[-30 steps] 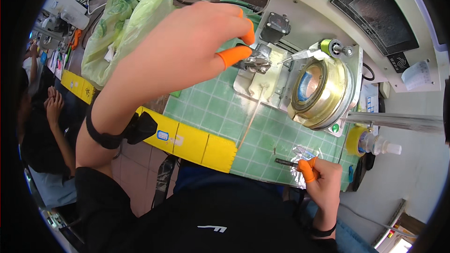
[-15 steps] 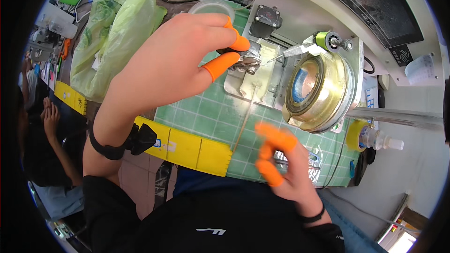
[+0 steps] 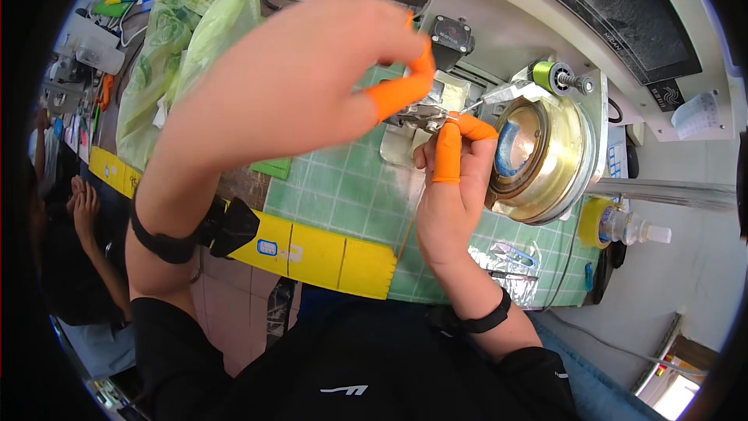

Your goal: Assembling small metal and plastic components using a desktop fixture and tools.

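Orange finger covers sit on fingertips of both hands. My left hand [image 3: 343, 78] is raised above the small metal clamp [image 3: 425, 115], blurred, its thumb and forefinger pressed together; whether anything is between them I cannot make out. From below, my right hand [image 3: 456, 187] reaches in with thumb and forefinger pinched at the clamp's tip, beside a thin pointed guide [image 3: 487, 100]. What the right fingers pinch is too small to name. Just right of that hand is a brass-coloured wheel [image 3: 538, 195], with a spool of green thread [image 3: 545, 76] above it.
A grey machine body with a dark screen [image 3: 623, 19] fills the upper right. Under the work lies a green cutting mat [image 3: 343, 187], edged by a yellow ruler strip [image 3: 319, 253]. A pale green plastic bag [image 3: 167, 54] lies left. Another person's hands [image 3: 82, 196] show far left.
My left hand has come off the clamp and moved slightly up and right. My right hand has risen from the mat's near part to the clamp's tip, its fingers closing there.
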{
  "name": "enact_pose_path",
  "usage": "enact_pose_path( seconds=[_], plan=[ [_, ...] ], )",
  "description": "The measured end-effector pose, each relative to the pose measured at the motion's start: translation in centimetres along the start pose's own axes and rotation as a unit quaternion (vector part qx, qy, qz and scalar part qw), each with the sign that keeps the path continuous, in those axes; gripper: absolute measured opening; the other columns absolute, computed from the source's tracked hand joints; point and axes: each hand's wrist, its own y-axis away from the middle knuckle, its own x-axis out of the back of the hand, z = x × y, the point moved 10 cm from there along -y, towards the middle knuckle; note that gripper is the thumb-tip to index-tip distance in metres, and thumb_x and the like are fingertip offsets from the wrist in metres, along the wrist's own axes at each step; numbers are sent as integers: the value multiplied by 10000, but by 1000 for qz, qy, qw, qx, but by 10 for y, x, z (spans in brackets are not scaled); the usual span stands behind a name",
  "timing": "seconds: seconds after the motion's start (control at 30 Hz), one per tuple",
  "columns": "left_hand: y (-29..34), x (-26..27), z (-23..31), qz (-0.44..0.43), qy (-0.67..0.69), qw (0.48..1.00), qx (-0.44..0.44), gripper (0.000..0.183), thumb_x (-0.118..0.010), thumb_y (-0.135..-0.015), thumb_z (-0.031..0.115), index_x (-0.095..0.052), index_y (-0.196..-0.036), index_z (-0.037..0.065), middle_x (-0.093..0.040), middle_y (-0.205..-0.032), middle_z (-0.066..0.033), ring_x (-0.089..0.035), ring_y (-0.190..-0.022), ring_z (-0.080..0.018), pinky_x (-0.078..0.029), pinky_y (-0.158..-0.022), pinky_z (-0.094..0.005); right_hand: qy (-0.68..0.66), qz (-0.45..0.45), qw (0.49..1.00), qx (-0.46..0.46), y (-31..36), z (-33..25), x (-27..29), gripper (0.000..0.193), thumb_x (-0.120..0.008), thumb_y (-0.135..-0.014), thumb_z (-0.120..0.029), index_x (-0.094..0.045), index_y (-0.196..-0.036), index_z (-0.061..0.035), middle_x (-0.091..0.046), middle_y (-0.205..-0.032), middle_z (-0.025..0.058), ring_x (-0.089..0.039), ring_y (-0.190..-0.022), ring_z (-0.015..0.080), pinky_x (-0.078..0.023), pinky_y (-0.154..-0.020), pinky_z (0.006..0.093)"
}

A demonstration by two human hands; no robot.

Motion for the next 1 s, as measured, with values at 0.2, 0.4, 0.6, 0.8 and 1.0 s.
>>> enact_pose_path(
  seconds=[0.2,0.4,0.6,0.8,1.0],
  plan=[
    [-59,-3,5,21,210,977,-12,244,-604,-961,139,-699,-1146,11,-708,-993,-129,-664,-924,-244,-505,-822,-355,-33,74,996,-37,-8,5,1,128,-473,-1105,-142,-475,-1216,-78,-518,-1024,19,-451,-797,82,-401,-727,251],
    [-66,-29,-8,-67,378,919,-92,336,-538,-1075,266,-718,-1226,25,-697,-1253,-129,-643,-1191,-254,-461,-1062,-338,-30,71,993,-91,-17,13,6,174,-513,-1104,-216,-510,-1262,-143,-493,-1049,-48,-466,-870,63,-444,-869,291],
    [-51,-56,-9,-174,246,941,-151,165,-754,-852,51,-718,-1004,-3,-694,-1104,-116,-664,-1036,-286,-523,-916,-368,-89,110,985,-101,-27,18,-1,281,-520,-1094,-210,-496,-1355,-110,-556,-1135,-28,-486,-878,47,-451,-858,256],
    [-38,-9,8,-67,139,972,-176,156,-786,-818,61,-723,-946,-3,-713,-1054,-115,-689,-911,-276,-555,-790,-341,-25,67,988,-138,-17,14,3,258,-455,-1109,-190,-458,-1338,-72,-509,-1054,12,-453,-852,78,-378,-772,253],
    [7,-12,32,-100,176,974,-106,112,-796,-813,46,-740,-904,13,-755,-998,-110,-717,-770,-263,-561,-641,-314,-60,32,994,-85,10,-3,4,217,-458,-1117,-210,-471,-1294,-85,-423,-949,-15,-373,-801,85,-333,-746,257]
  ],
)
